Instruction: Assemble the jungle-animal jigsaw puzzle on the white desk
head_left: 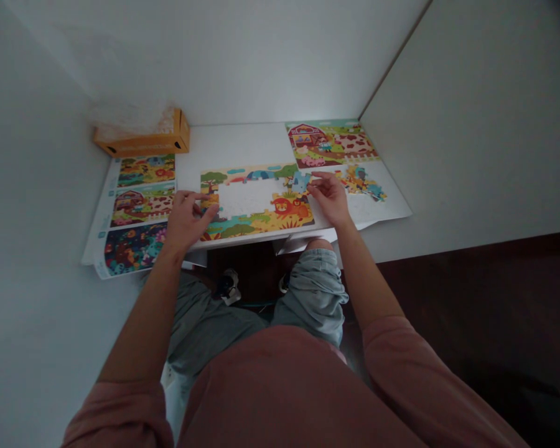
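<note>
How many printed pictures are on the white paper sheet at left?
3: yellow savanna picture on top, green farm picture in the middle, dark blue picture at the bottom; none seems fully hidden.

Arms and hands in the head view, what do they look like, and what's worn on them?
Plain, loose sleeves in a dusty pink cover the upper arms and end near the elbows, leaving the forearms bare. The left hand and right hand wear no gloves, and no watch or bracelet can be made out on either wrist.
</note>
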`<state>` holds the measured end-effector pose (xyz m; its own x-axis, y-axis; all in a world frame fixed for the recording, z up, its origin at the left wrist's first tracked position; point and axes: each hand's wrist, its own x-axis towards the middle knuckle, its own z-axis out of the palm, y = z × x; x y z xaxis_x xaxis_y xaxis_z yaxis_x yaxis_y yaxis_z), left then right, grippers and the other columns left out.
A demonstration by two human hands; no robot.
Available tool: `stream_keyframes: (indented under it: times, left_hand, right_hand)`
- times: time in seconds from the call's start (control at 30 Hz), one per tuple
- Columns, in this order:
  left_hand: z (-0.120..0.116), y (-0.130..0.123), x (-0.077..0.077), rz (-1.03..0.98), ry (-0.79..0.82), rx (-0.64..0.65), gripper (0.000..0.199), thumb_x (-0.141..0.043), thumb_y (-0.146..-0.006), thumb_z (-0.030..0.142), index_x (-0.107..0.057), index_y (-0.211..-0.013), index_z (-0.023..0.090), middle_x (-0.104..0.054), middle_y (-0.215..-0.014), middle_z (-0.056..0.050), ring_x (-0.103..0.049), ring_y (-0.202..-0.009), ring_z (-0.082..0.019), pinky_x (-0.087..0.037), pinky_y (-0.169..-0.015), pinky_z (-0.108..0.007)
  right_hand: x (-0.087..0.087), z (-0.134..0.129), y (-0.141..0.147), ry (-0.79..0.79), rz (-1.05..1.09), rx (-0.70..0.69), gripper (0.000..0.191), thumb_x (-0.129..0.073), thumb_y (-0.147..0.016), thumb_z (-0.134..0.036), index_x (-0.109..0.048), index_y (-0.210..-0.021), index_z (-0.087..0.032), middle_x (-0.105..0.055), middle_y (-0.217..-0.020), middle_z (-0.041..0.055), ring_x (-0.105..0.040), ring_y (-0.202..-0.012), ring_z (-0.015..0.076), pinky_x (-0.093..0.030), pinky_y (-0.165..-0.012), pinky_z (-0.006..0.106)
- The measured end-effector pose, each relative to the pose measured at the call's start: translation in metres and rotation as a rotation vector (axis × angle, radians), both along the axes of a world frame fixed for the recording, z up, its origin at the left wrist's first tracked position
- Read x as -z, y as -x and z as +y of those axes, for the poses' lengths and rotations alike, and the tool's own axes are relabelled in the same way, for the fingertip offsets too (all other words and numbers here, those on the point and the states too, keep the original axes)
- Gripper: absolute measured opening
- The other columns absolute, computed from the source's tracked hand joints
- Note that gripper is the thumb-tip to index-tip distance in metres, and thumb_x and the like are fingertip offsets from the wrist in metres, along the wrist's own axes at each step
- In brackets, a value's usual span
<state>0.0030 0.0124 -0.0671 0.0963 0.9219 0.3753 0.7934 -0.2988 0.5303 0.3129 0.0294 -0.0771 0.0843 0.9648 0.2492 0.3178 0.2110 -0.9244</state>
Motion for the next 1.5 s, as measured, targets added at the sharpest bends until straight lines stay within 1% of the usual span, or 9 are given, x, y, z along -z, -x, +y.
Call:
stream_keyframes:
  times: [0.23, 0.37, 0.5, 0.73, 0.87, 1.1, 1.2, 1.33, 1.5]
  left_hand:
    - [0.0, 0.001, 0.001, 0.047, 0.0, -0.003, 0.025, -0.044, -0.069, 0.039, -0.047, -0.089, 0.025, -0.039, -0.092, -0.004, -0.045, -0.059, -0.012, -0.036, -0.066, -0.033]
    - [0.001, 0.0, 0.0, 0.045, 0.021, -0.011, 0.026, -0.044, -0.068, 0.039, -0.047, -0.089, 0.024, -0.04, -0.092, -0.004, -0.045, -0.059, -0.012, -0.037, -0.066, -0.033]
    - [-0.001, -0.001, -0.001, 0.056, 0.012, -0.012, 0.024, -0.045, -0.068, 0.039, -0.047, -0.088, 0.025, -0.04, -0.091, -0.004, -0.045, -0.061, -0.013, -0.037, -0.066, -0.034]
    - [-0.001, -0.002, -0.001, 0.054, -0.005, 0.001, 0.024, -0.045, -0.068, 0.039, -0.047, -0.088, 0.026, -0.04, -0.089, -0.004, -0.046, -0.062, -0.015, -0.037, -0.064, -0.035]
    - [-0.001, -0.001, -0.002, 0.048, 0.01, -0.007, 0.025, -0.044, -0.068, 0.04, -0.048, -0.087, 0.025, -0.04, -0.089, -0.004, -0.046, -0.063, -0.015, -0.036, -0.064, -0.035]
    - [-0.002, -0.002, -0.002, 0.077, 0.021, -0.015, 0.027, -0.043, -0.069, 0.041, -0.047, -0.088, 0.023, -0.04, -0.091, -0.004, -0.044, -0.065, -0.014, -0.035, -0.066, -0.033]
    - [-0.002, -0.001, -0.003, 0.088, 0.033, -0.006, 0.028, -0.042, -0.07, 0.042, -0.046, -0.09, 0.021, -0.039, -0.091, -0.004, -0.043, -0.066, -0.013, -0.035, -0.067, -0.032]
    - [-0.004, -0.002, -0.006, 0.103, 0.075, 0.012, 0.028, -0.039, -0.071, 0.043, -0.045, -0.09, 0.024, -0.039, -0.092, -0.004, -0.043, -0.069, -0.015, -0.034, -0.068, -0.032]
    - [-0.006, -0.002, -0.008, 0.122, 0.088, 0.003, 0.027, -0.038, -0.071, 0.042, -0.046, -0.09, 0.024, -0.04, -0.093, -0.004, -0.044, -0.07, -0.016, -0.034, -0.069, -0.032]
  right_hand:
    - [0.003, 0.002, -0.002, -0.074, 0.006, -0.051, 0.027, -0.043, -0.07, -0.036, -0.04, -0.097, -0.031, -0.051, -0.086, -0.0016, -0.047, -0.079, 0.0118, -0.039, -0.073, 0.032]
    - [0.005, 0.003, -0.003, -0.067, -0.039, -0.042, 0.027, -0.042, -0.071, -0.036, -0.04, -0.098, -0.034, -0.05, -0.087, -0.0015, -0.048, -0.081, 0.0136, -0.04, -0.073, 0.034]
    - [0.007, 0.004, -0.004, -0.06, -0.058, -0.039, 0.028, -0.042, -0.071, -0.036, -0.039, -0.098, -0.034, -0.05, -0.089, -0.0015, -0.047, -0.082, 0.0142, -0.04, -0.074, 0.036]
    - [0.009, 0.005, -0.005, -0.119, -0.004, -0.078, 0.029, -0.042, -0.072, -0.035, -0.039, -0.1, -0.031, -0.05, -0.088, -0.0015, -0.047, -0.079, 0.0115, -0.039, -0.074, 0.032]
    - [0.008, 0.005, -0.005, -0.128, 0.006, -0.099, 0.028, -0.043, -0.071, -0.033, -0.039, -0.099, -0.032, -0.05, -0.087, -0.0014, -0.047, -0.079, 0.0123, -0.04, -0.073, 0.033]
    - [0.007, 0.004, -0.004, -0.076, -0.053, -0.054, 0.028, -0.043, -0.071, -0.031, -0.039, -0.099, -0.034, -0.05, -0.087, -0.0006, -0.048, -0.079, 0.0146, -0.04, -0.073, 0.036]
    - [0.009, 0.005, -0.004, -0.078, -0.041, -0.047, 0.028, -0.044, -0.071, -0.031, -0.04, -0.098, -0.034, -0.051, -0.086, -0.0009, -0.049, -0.079, 0.015, -0.04, -0.073, 0.036]
    - [0.012, 0.007, -0.005, -0.094, -0.003, -0.054, 0.027, -0.045, -0.07, -0.03, -0.041, -0.096, -0.035, -0.051, -0.085, -0.0013, -0.049, -0.077, 0.0149, -0.041, -0.073, 0.036]
    - [0.013, 0.008, -0.005, -0.122, 0.031, -0.071, 0.028, -0.046, -0.07, -0.028, -0.042, -0.096, -0.036, -0.051, -0.084, -0.0017, -0.049, -0.076, 0.0146, -0.042, -0.072, 0.035]
